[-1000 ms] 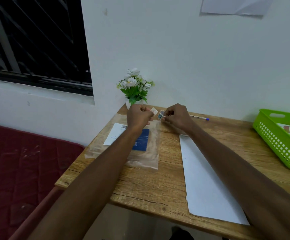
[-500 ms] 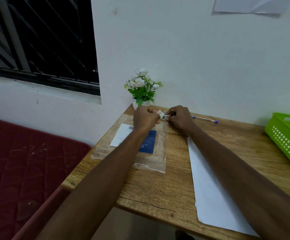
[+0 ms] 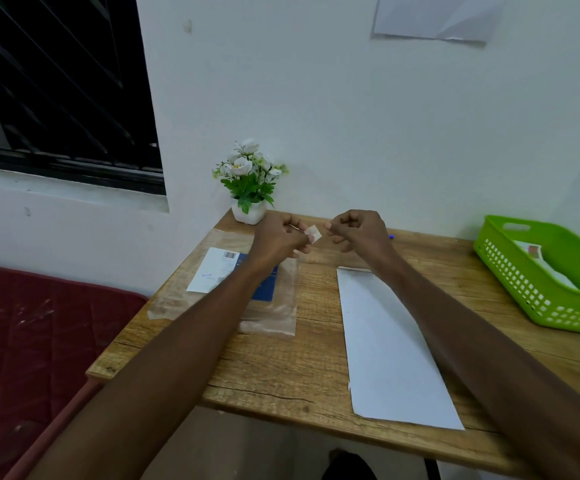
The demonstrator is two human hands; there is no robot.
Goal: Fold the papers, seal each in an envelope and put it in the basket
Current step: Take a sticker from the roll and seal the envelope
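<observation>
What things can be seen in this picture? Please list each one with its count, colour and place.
table: one, light brown wood, fills the middle.
white envelope: one, flat on the table under the right forearm.
plastic bag: one, clear, on the table's left part, holding a blue and white pack.
sticker piece: one, small, whitish, at the left hand's fingertips.
basket: one, green, at the table's right edge, with paper items inside.
flower pot: one, white flowers, back left corner.
pen: one, blue tip showing behind the right hand.
mattress: one, dark red, left of the table.
left hand: pinches the sticker piece.
right hand: fingers curled, nothing visibly held.
</observation>
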